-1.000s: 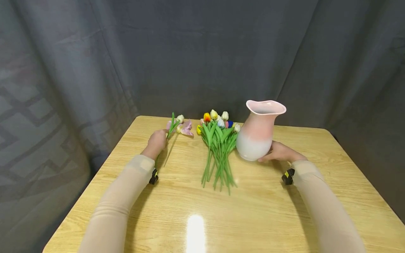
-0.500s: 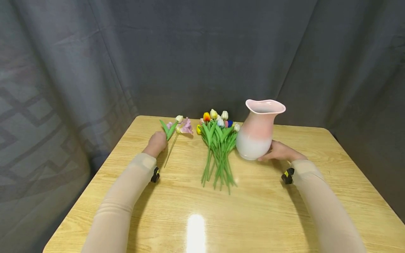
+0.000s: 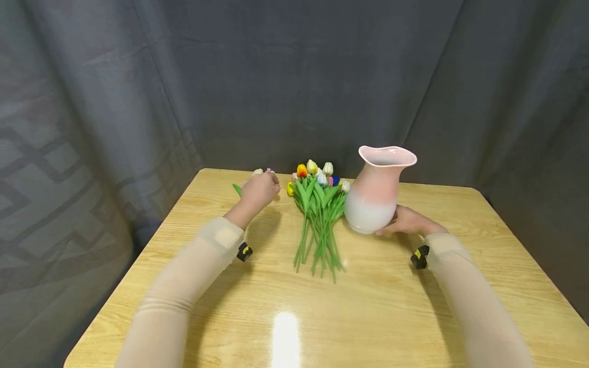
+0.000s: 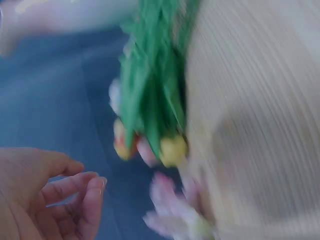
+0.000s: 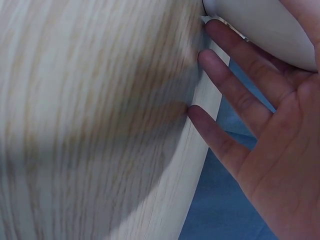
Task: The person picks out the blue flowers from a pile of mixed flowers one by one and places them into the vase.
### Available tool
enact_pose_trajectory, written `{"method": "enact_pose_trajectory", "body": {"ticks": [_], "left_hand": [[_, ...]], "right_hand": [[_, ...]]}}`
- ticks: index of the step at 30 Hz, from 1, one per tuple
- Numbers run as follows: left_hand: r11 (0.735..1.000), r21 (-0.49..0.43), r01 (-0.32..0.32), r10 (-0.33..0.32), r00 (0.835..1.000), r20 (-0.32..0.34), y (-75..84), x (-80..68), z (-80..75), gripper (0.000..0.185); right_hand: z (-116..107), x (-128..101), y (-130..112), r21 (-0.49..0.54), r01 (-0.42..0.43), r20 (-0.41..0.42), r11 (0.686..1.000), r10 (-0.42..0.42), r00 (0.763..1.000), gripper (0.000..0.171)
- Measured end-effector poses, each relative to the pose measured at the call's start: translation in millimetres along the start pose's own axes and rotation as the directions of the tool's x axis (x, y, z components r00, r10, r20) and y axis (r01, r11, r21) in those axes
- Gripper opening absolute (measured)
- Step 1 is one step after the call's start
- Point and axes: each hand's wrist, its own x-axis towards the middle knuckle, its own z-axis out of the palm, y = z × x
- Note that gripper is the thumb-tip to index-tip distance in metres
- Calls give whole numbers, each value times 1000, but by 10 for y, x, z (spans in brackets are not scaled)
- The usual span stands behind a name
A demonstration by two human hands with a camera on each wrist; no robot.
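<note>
Fingers of my left hand [image 3: 259, 190] hang loosely curled above the far left of the table. They hold nothing in the left wrist view, where the hand [image 4: 55, 200] is at lower left. Beneath it lie a pink-purple flower [image 4: 175, 210] and a white tulip [image 3: 257, 171], both largely hidden in the head view. My right hand [image 3: 407, 221] holds the base of a pink-and-white vase [image 3: 375, 197], thumb and a finger about it. Of that hand [image 5: 280, 165], the other fingers spread straight beside the vase, tips at the table.
A bunch of artificial tulips [image 3: 319, 204] lies between the hands, heads away from me and green stems toward me. The wooden table [image 3: 359, 317] ends at a dark grey curtain [image 3: 294, 87].
My left hand let go of a white tulip with green leaves and moved right, over the pink-purple flower. The right hand and the vase stay in place.
</note>
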Motion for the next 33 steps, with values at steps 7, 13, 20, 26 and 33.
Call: {"method": "enact_pose_trajectory", "body": {"ticks": [7,13,20,26,33], "left_hand": [[992,-75,-98,108,985,136,361,-63,255,23],[987,-134,-92,121,966,230,340,-81,548,23],[928,-372,1,141,925,354,240,-99,789,39],[888,-454,68,102,935,339,269,-56,876,38],[799,-581,158,36,951,308,323,-26,857,19]], "right_hand": [[23,-12,36,3,6,-14,1000,-6,1000,81],[58,-29,32,10,-1,-9,1000,1,1000,80],[60,-34,6,7,15,-8,1000,-15,1000,78],[60,-36,13,-1,18,-11,1000,-18,1000,79],[58,-31,23,12,1,-11,1000,-1,1000,78]]}}
